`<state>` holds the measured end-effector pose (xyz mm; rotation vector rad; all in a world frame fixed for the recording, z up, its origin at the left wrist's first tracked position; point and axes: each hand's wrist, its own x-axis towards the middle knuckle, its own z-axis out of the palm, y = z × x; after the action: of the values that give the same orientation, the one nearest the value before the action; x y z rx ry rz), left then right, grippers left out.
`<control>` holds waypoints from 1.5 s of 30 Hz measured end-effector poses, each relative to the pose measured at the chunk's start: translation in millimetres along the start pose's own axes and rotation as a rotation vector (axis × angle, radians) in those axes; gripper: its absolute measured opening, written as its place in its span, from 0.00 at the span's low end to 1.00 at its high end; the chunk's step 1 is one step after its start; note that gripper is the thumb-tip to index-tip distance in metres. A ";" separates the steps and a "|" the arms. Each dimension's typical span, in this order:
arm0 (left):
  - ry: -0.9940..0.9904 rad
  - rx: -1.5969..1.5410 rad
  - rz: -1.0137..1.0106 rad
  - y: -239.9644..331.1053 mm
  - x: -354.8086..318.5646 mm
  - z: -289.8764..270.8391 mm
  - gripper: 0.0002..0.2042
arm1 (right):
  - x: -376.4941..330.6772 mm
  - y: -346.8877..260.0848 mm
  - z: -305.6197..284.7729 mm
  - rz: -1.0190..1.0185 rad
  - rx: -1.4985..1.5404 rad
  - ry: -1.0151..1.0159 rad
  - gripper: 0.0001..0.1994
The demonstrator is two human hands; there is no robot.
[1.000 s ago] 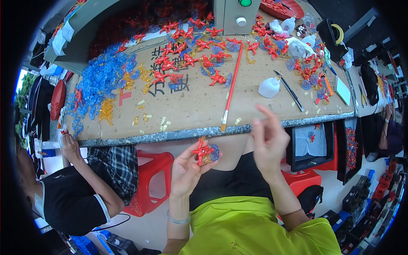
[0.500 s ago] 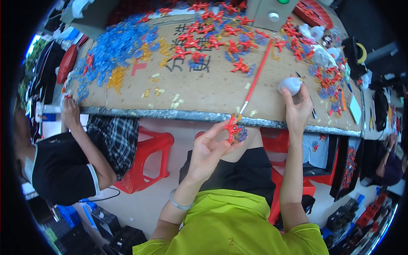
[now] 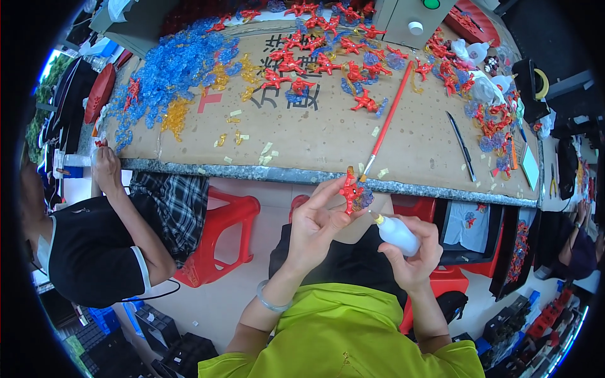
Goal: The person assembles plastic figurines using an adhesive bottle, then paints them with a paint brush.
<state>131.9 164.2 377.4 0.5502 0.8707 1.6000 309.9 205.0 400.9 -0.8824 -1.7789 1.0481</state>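
My left hand (image 3: 319, 220) is closed on a small red figurine (image 3: 349, 191) with a clear purplish base (image 3: 363, 196), held just off the table's front edge. My right hand (image 3: 414, 255) grips a white squeeze bottle (image 3: 398, 235) with a yellow collar and a thin nozzle. The nozzle points left at the figurine's base, close to it; whether they touch I cannot tell. A paintbrush (image 3: 391, 116) with a red handle lies on the table, its bristles at the front edge just beyond the figurine.
On the cardboard-covered table (image 3: 315, 142) lie a heap of blue clear pieces (image 3: 170, 69), yellow pieces (image 3: 174, 118), several red figurines (image 3: 364, 101) and a black pen (image 3: 462, 146). A grey machine (image 3: 406, 25) stands at the back. Another person (image 3: 94, 249) sits at the left, near a red stool (image 3: 230, 220).
My right hand has brought the bottle from above the table's right side down and left, nozzle toward the figurine. The pen now shows fully. My left hand has barely moved.
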 end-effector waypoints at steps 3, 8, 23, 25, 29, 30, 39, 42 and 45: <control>-0.009 0.127 0.113 2.7 0.4 1.6 0.28 | -0.4 -1.2 1.6 -0.099 -0.143 0.033 0.25; 0.000 0.158 0.130 8.0 -3.6 1.8 0.26 | -0.1 -3.6 5.4 -0.130 -0.219 0.089 0.23; 0.007 0.112 0.083 9.7 -5.9 1.6 0.26 | 4.3 -5.1 8.3 -0.168 -0.239 0.073 0.22; 0.009 0.098 0.080 10.3 -6.5 1.6 0.26 | 5.8 -4.9 8.9 -0.212 -0.262 0.066 0.23; 0.032 0.157 0.079 9.0 -7.7 0.4 0.29 | 7.6 -6.0 10.1 -0.223 -0.255 0.058 0.22; 0.031 0.156 0.079 8.6 -7.8 -0.1 0.29 | 7.7 -6.4 10.4 -0.225 -0.263 0.055 0.23; 0.025 0.168 0.069 7.4 -7.8 -2.2 0.29 | 10.1 -9.0 9.6 -0.231 -0.272 0.039 0.22; 0.026 0.166 0.049 8.5 -7.8 -1.8 0.29 | 9.8 -10.0 9.1 -0.221 -0.276 0.035 0.22; 0.032 0.166 0.067 7.9 -7.7 -1.6 0.29 | 10.3 -10.6 9.2 -0.216 -0.277 0.034 0.22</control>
<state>127.4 156.0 383.5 0.6783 1.0245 1.6098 296.1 207.1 411.4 -0.8434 -1.9707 0.6563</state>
